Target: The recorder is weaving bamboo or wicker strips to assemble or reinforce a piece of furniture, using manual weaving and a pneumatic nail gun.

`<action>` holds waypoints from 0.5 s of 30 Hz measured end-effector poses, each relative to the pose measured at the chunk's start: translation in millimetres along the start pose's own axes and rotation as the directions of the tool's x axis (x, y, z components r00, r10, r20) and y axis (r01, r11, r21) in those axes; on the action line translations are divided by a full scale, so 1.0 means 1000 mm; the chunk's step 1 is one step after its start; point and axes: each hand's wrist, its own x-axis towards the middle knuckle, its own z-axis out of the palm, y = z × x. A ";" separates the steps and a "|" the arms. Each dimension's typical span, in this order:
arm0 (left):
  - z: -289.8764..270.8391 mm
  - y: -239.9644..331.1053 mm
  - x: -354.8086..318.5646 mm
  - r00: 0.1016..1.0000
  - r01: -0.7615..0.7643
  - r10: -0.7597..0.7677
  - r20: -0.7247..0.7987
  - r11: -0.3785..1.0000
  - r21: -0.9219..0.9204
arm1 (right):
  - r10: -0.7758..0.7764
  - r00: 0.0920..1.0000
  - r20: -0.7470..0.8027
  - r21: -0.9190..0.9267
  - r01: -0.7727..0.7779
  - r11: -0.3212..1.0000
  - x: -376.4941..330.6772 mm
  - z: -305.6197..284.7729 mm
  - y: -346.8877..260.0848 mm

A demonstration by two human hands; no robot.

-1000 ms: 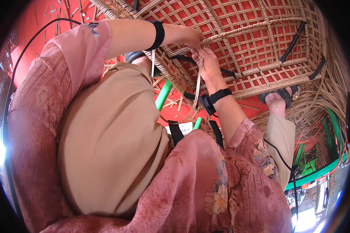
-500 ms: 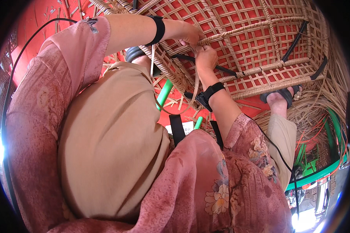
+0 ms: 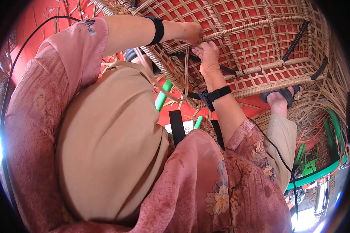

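While the left hand (image 3: 192, 32) curls at the woven frame (image 3: 247, 27), the right hand (image 3: 209, 57) loosely bent beside it, I can't tell what either grip holds; a cane strand (image 3: 186, 68) loops down by the frame.

A tan woven wicker frame (image 3: 224, 33) spreads from 11 to past 2 o'clock, its open lattice crossed by wrapped ribs, with black bars showing toward 2. At 12 o'clock a narrow tan strip (image 3: 186, 73) drops from a rib, bends in a loose loop, and climbs, blurred, toward 11.
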 end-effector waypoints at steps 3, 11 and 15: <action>0.000 -0.002 -0.009 0.958 0.284 -0.268 0.101 0.931 -0.231 | 0.044 0.999 -0.015 -0.083 -0.045 0.996 0.000 -0.001 -0.005; -0.024 0.018 -0.030 0.969 0.138 -0.186 0.164 0.954 0.265 | 0.128 0.991 0.051 -0.009 -0.127 0.992 -0.004 0.004 -0.018; -0.013 0.072 -0.070 0.894 -0.311 0.160 0.418 0.894 0.323 | 0.093 0.995 0.038 -0.158 -0.086 0.984 -0.001 0.007 -0.012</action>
